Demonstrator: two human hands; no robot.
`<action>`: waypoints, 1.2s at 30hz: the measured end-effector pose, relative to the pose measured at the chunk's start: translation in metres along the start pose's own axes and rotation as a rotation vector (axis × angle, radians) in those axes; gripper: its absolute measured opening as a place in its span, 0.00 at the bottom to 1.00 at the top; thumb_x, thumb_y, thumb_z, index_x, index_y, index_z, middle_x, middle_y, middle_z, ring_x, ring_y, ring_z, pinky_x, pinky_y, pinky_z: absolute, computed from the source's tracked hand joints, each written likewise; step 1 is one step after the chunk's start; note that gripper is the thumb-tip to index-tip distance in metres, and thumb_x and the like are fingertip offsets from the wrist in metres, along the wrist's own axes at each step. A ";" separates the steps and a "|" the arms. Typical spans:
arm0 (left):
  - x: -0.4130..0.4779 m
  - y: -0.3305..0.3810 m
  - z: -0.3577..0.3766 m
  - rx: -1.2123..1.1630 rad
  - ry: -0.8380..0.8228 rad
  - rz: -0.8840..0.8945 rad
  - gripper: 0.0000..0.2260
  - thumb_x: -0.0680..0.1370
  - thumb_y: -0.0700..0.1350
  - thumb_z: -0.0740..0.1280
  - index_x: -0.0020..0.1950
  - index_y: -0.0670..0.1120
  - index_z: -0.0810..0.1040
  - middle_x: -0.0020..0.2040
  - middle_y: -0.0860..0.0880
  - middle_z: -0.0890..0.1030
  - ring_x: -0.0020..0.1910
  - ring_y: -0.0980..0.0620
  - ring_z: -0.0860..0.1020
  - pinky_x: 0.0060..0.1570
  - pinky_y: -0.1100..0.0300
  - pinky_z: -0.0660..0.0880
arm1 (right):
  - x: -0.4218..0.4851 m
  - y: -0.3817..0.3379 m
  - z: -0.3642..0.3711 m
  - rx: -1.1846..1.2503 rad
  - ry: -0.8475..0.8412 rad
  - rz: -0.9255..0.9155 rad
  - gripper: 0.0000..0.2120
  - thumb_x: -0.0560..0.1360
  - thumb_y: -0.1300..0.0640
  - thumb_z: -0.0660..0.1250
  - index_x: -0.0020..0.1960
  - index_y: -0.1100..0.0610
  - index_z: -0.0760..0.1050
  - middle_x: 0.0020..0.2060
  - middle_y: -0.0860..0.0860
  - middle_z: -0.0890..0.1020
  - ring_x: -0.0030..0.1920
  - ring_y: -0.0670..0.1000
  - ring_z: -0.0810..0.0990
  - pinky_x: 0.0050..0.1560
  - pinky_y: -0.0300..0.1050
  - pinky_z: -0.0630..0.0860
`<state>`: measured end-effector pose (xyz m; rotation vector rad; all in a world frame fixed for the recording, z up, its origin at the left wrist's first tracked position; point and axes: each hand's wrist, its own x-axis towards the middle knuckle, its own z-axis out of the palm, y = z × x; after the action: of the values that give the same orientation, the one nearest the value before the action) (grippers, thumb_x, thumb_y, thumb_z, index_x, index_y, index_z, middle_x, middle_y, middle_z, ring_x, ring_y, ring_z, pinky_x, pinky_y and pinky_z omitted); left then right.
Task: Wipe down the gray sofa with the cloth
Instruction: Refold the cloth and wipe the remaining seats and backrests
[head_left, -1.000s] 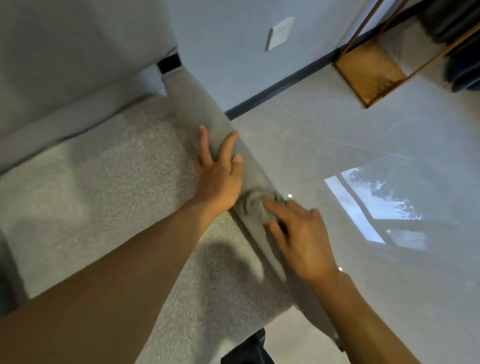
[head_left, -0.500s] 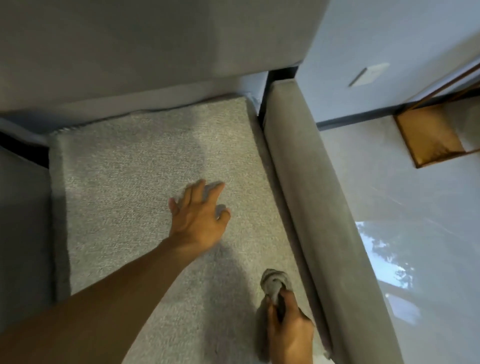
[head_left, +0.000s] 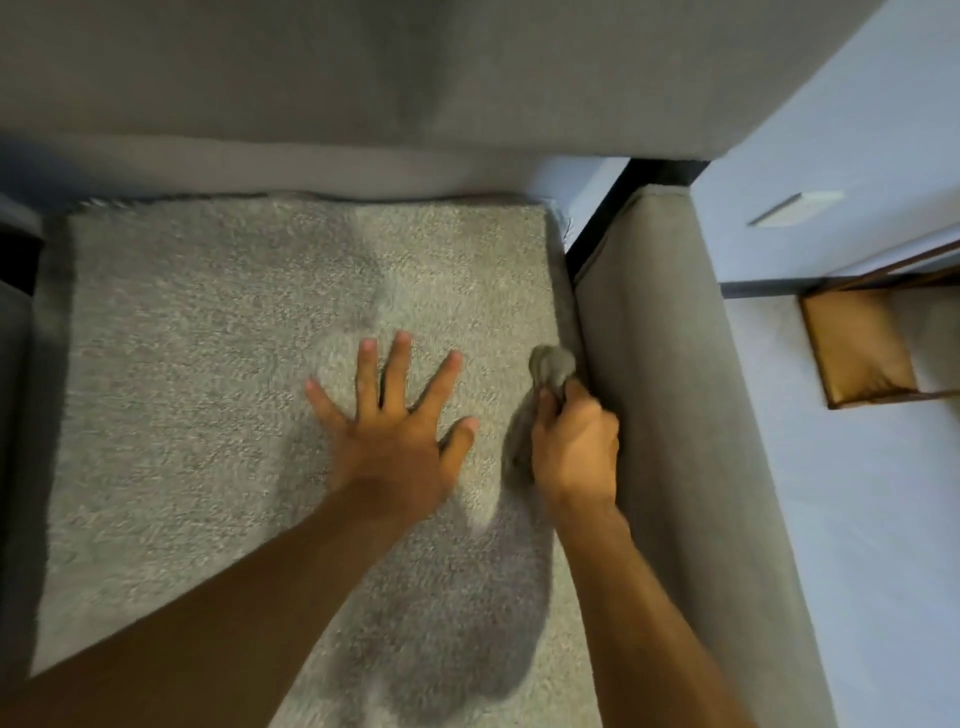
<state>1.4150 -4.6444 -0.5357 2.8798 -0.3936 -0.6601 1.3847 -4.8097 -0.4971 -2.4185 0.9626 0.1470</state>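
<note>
My right hand (head_left: 574, 447) grips the balled cloth (head_left: 553, 366) just beside the armrest (head_left: 665, 415); my left hand (head_left: 389, 436) lies flat, fingers spread, farther from it. Balled so tight, the cloth may skip patches.

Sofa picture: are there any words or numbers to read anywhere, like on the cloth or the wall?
None. No words, numbers or signs show on the sofa, the cloth in the right hand, or the white wall plate, which looks blank.
</note>
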 end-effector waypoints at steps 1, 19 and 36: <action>0.000 0.000 -0.001 -0.007 -0.009 0.004 0.30 0.80 0.71 0.40 0.76 0.68 0.27 0.80 0.49 0.27 0.78 0.41 0.25 0.68 0.21 0.34 | -0.014 0.006 -0.003 -0.011 -0.021 0.012 0.16 0.84 0.52 0.58 0.68 0.57 0.74 0.50 0.61 0.84 0.51 0.62 0.84 0.53 0.49 0.78; 0.003 -0.002 -0.009 -0.053 -0.071 0.061 0.31 0.81 0.70 0.41 0.77 0.65 0.26 0.77 0.45 0.22 0.76 0.37 0.24 0.66 0.20 0.34 | -0.022 -0.021 -0.015 -0.131 -0.215 0.205 0.15 0.85 0.48 0.52 0.64 0.49 0.74 0.47 0.57 0.83 0.52 0.64 0.82 0.48 0.50 0.76; 0.003 -0.002 -0.012 -0.053 -0.113 0.051 0.31 0.81 0.70 0.41 0.76 0.67 0.26 0.76 0.47 0.20 0.75 0.39 0.21 0.66 0.21 0.32 | -0.054 0.007 -0.017 -0.280 -0.244 0.143 0.19 0.84 0.45 0.52 0.73 0.48 0.67 0.53 0.59 0.83 0.54 0.64 0.82 0.51 0.52 0.76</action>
<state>1.4237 -4.6425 -0.5265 2.7816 -0.4556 -0.8136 1.3385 -4.7897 -0.4700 -2.5007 1.0577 0.6513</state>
